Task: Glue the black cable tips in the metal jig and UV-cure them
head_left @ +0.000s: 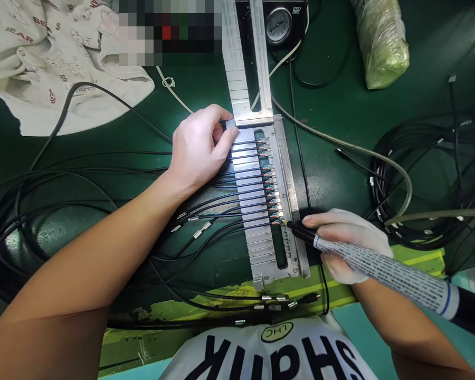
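A slotted metal jig [250, 192] lies in front of me, holding a row of black cables [221, 198] in its grooves. Their stripped ends meet small green boards with metal connectors [269, 196] along the jig's long slot. My left hand [200, 145] is closed at the jig's upper left edge, its thumb on the plate; its lower fingers are hidden. A marker-like pen [380, 264], black-tipped with a printed white barrel, is held in my white-gloved right hand [352, 243]. Its tip is at the lowest wired connector; whether it touches cannot be told.
The jig's hinged metal frame [241, 63] stands raised behind it, near a box with a pressure gauge [279, 25]. Coiled cables [415, 179] lie right, more loops left. A printed white cloth [63, 63] and a plastic-wrapped bundle [383, 47] rest on the green table [328, 116].
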The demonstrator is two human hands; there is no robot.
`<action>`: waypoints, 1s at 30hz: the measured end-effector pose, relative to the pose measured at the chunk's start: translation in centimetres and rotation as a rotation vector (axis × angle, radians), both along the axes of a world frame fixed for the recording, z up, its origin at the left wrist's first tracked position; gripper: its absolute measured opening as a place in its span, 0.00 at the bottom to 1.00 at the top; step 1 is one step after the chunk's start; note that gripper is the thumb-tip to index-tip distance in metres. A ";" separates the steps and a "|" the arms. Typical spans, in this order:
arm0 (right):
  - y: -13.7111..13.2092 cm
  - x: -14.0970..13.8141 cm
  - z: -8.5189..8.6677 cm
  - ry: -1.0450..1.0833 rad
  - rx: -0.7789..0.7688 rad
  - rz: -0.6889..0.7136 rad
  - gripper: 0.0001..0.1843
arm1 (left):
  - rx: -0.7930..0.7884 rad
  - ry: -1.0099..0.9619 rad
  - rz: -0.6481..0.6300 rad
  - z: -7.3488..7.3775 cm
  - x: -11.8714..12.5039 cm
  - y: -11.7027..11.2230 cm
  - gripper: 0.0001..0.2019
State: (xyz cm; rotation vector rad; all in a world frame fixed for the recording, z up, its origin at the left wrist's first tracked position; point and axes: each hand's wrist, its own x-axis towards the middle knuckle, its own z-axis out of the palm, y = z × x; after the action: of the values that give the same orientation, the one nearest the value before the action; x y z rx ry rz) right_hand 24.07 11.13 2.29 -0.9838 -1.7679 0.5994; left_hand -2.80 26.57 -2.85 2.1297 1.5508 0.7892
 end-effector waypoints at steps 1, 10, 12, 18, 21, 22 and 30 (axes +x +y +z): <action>0.0 0.0 0.0 0.007 0.013 -0.009 0.11 | 0.000 0.000 0.003 0.1 0.0 0.0 0.17; 0.1 -0.1 0.0 -0.002 0.027 -0.010 0.10 | -0.029 0.005 0.013 0.4 0.1 -0.1 0.18; 0.1 -0.1 0.0 -0.007 0.029 0.011 0.11 | -0.048 0.011 0.018 0.4 0.1 -0.1 0.17; 0.1 -0.1 0.1 -0.005 0.042 -0.007 0.10 | -0.057 0.000 0.020 0.3 0.1 -0.1 0.17; 0.0 0.0 0.1 -0.012 0.017 0.001 0.11 | -0.036 -0.011 0.018 0.3 0.1 -0.1 0.17; 0.0 0.0 0.1 -0.013 0.024 -0.002 0.11 | -0.026 -0.010 0.018 0.3 0.1 -0.1 0.17; -0.1 -0.1 0.2 -0.031 0.056 -0.021 0.08 | 0.011 -0.014 0.011 0.0 0.1 0.0 0.17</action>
State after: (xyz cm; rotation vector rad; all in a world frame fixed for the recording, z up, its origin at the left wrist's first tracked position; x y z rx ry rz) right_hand 24.00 11.07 2.48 -0.9762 -1.7899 0.5214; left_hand -2.71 26.60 -2.81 2.1208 1.5554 0.8172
